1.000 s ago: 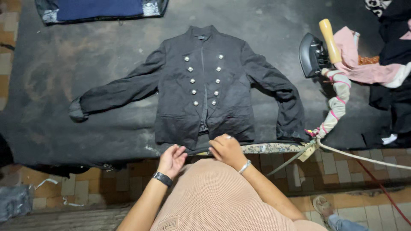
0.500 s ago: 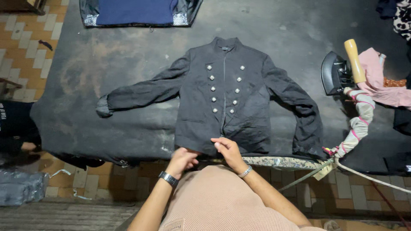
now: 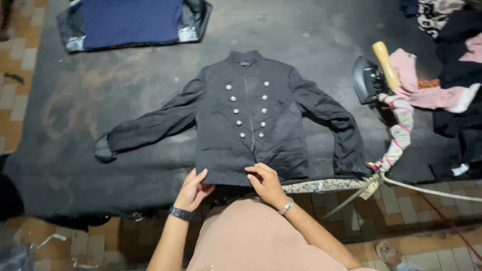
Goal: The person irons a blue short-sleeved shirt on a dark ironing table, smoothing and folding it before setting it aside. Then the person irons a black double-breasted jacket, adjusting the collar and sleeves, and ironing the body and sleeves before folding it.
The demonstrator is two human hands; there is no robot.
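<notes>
At the near edge of the dark padded ironing surface (image 3: 60,165), both hands rest on the hem of a black double-breasted jacket (image 3: 246,125). Compared with the pictures from a moment ago, the head camera has drifted, so the jacket now sits more to the middle of the view, and the left hand (image 3: 193,189) has moved a little outward along the hem while the right hand (image 3: 266,183) has stayed near the front opening; I judge that the person is smoothing and pulling the bottom edge straight, not lifting the garment. The fingers of the left hand are together and curled over the hem edge, the thumb apart, so it seems to pinch the cloth lightly. The fingers of the right hand are slightly spread and bent, pressing flat on the fabric; they do not clamp anything. The jacket lies face up in the middle of the surface, collar toward the far edge, hem just at the near edge. It has a small standing collar and two rows of pale round buttons down the front. The sleeves are spread outward to both sides and look wrinkled, especially the one toward the right edge. Near the right edge an iron (image 3: 369,80) with a wooden handle stands beside a pile of pink and dark clothes (image 3: 437,90), and at the far left corner lies a folded blue garment (image 3: 133,22).
</notes>
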